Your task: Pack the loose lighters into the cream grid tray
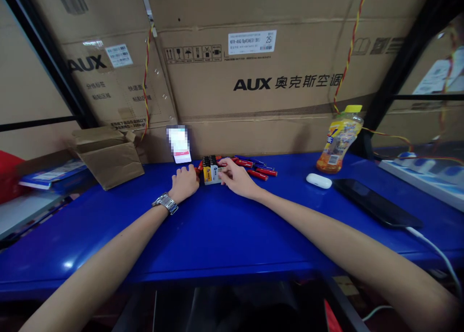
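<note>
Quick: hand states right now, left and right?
Left hand: curled shut beside the battery pack, holding nothing visible.
Right hand: touching the battery pack; grip cannot be told.

Blue table (217, 235) carries batteries (211, 171), white case (318, 180), dark tablet (377, 204), bottle (339, 141), cardboard box (108, 160).

Bare forearms, silver link-band wristwatch (165, 202) by left hand (184, 183)

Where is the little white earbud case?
In the head view, the white earbud case lies on the blue table, to the right of the right hand, just in front of the orange bottle and left of the black tablet.
</note>
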`<state>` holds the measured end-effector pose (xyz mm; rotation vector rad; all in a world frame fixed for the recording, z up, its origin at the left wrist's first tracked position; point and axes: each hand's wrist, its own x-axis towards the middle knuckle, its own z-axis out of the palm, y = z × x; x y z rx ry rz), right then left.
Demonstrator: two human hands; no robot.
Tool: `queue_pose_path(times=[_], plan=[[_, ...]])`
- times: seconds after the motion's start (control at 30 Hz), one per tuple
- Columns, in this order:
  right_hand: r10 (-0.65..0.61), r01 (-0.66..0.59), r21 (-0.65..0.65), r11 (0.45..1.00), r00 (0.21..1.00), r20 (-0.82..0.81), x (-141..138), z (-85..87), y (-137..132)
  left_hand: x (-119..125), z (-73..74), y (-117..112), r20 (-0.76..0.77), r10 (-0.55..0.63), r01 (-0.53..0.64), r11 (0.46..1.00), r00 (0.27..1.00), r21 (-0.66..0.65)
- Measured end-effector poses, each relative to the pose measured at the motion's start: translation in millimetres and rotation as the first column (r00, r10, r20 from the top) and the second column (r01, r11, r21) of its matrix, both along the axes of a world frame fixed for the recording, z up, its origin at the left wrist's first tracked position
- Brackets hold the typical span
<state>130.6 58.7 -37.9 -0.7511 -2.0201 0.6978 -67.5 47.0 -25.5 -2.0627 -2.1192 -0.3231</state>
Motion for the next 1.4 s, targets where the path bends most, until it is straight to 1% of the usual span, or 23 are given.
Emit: queue_pose_path(times=[0.07,0.13,0.2,0.27,0.47,0.53,0.63,0.7,0.73,0.77,0.8,0.83,0.9,0.97,1.0,1.03,1.1,1.13,1.23,1.3,1.4], plan=[[-0.014,0.013,0.05,0.999,1.0,0.026,1.0,2.5,-3.6,-3.0,-0.4,3.5,-0.002,0.027,-0.027,1.0,1.0,-0.012],[-0.021,0.016,0.094,0.995,0.998,0.058,1.7,4.3,-6.0,-6.4,-1.4,7.0,0.016,0.05,-0.049,0.997,0.999,-0.051],[-0.024,0.012,0.128,0.992,0.995,0.093,2.1,5.2,-7.0,-9.7,-2.8,9.9,0.029,0.06,-0.057,0.995,0.998,-0.085],[-0.033,0.015,0.149,0.989,0.993,0.116,2.6,5.4,-7.0,-12.0,-3.9,12.1,0.03,0.063,-0.06,0.994,0.998,-0.092],[-0.11,0.067,0.222,0.973,0.976,0.187,4.9,3.7,-6.1,-13.5,-4.1,12.3,0.047,0.061,-0.058,0.995,0.997,-0.079],[-0.151,0.092,0.251,0.964,0.962,0.227,5.7,3.3,-6.3,-13.6,-3.1,10.4,0.057,0.049,-0.044,0.997,0.997,-0.07],[-0.193,0.117,0.26,0.958,0.938,0.287,7.5,4.0,-7.0,-13.2,0.5,7.1,0.082,0.035,-0.03,0.998,0.996,-0.062],[-0.193,0.112,0.257,0.96,0.93,0.312,8.9,5.7,-8.1,-11.4,4.5,5.3,0.122,0.039,-0.036,0.999,0.992,-0.02],[-0.196,0.115,0.255,0.96,0.927,0.32,9.5,6.7,-8.8,-9.8,6.9,4.6,0.163,0.034,-0.04,0.998,0.986,0.037],[-0.206,0.126,0.252,0.96,0.922,0.326,9.9,7.9,-9.5,-7.6,9.3,3.8,0.218,0.015,-0.042,0.992,0.976,0.121],[-0.222,0.142,0.249,0.958,0.917,0.332,10.2,9.0,-10.3,-4.8,11.7,2.9,0.281,-0.028,-0.038,0.973,0.959,0.226],[-0.237,0.157,0.248,0.956,0.912,0.334,10.2,9.9,-11.0,-1.5,13.9,1.8,0.339,-0.095,-0.026,0.941,0.936,0.337],[-0.234,0.154,0.251,0.956,0.914,0.332,9.8,11.2,-12.3,6.5,17.4,-1.7,0.4,-0.269,0.024,0.853,0.876,0.521],[-0.213,0.13,0.259,0.957,0.922,0.324,9.3,11.5,-12.8,15.7,19.2,-7.0,0.398,-0.421,0.094,0.774,0.815,0.626],[-0.21,0.126,0.261,0.957,0.923,0.322,9.3,11.4,-12.8,20.2,19.7,-10.3,0.392,-0.472,0.123,0.747,0.79,0.653],[-0.213,0.13,0.259,0.957,0.923,0.322,9.4,11.2,-12.7,24.5,19.9,-13.8,0.386,-0.509,0.15,0.731,0.77,0.666],[-0.219,0.141,0.25,0.958,0.922,0.319,10.3,10.6,-11.8,31.7,19.9,-20.9,0.385,-0.548,0.187,0.721,0.742,0.667],[-0.21,0.133,0.246,0.96,0.924,0.319,11.0,10.3,-11.3,34.4,19.8,-24.1,0.394,-0.556,0.2,0.728,0.732,0.656],[-0.159,0.092,0.234,0.968,0.945,0.285,12.7,10.0,-10.0,39.3,19.1,-31.1,0.449,-0.549,0.23,0.775,0.705,0.588],[-0.125,0.087,0.196,0.977,0.974,0.191,12.9,11.2,-10.2,41.0,18.0,-33.7,0.472,-0.555,0.265,0.793,0.685,0.549],[-0.038,0.04,0.096,0.995,0.999,-0.029,11.2,14.9,-13.1,43.6,15.7,-36.4,0.461,-0.596,0.337,0.78,0.658,0.527]])
